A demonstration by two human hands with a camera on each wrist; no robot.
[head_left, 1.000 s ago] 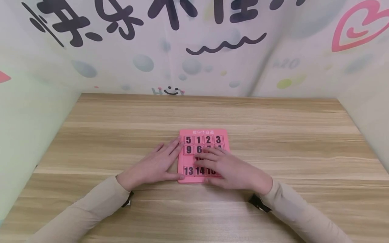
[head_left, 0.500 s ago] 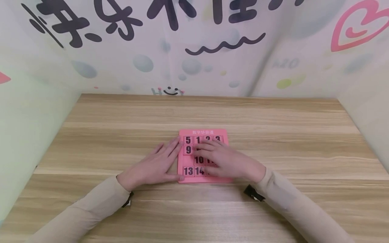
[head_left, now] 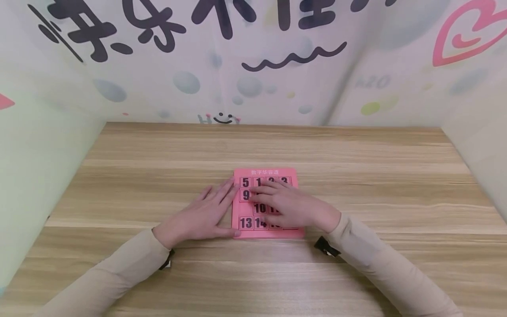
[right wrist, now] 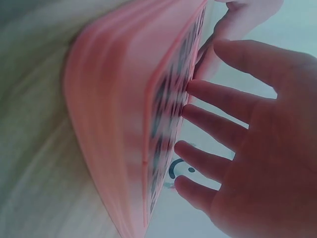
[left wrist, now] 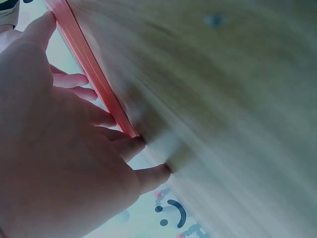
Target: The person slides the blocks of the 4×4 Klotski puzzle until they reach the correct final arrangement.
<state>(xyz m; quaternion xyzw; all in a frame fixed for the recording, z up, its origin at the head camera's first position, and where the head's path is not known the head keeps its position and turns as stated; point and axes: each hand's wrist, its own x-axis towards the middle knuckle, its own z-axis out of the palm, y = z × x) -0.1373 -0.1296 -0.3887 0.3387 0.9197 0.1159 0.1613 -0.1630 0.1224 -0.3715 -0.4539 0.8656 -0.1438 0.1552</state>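
Observation:
A pink number sliding puzzle (head_left: 257, 235) lies flat, with black-numbered tiles in its frame. Its third row has a gap at the left end, beside tile 10 (head_left: 259, 208). My left hand (head_left: 202, 218) braces the puzzle's left side, thumb at the lower corner; in the left wrist view its fingers reach along the pink side (left wrist: 94, 69) to the table. Over the tiles, my right hand (head_left: 295, 204) spreads its fingers, hiding most of the second row. In the right wrist view, its straight fingertips (right wrist: 190, 111) meet the tile face.
A wood-grain table (head_left: 158, 149) carries the puzzle. Behind it stands a printed wall (head_left: 277, 97) with dark writing, and pale walls close in the left and right sides. A dark strap (head_left: 327, 246) shows under the right sleeve.
My right hand has moved left and slightly away from me across the puzzle. It now covers tile 6 and uncovers 10 and part of 11. The left hand stays in place.

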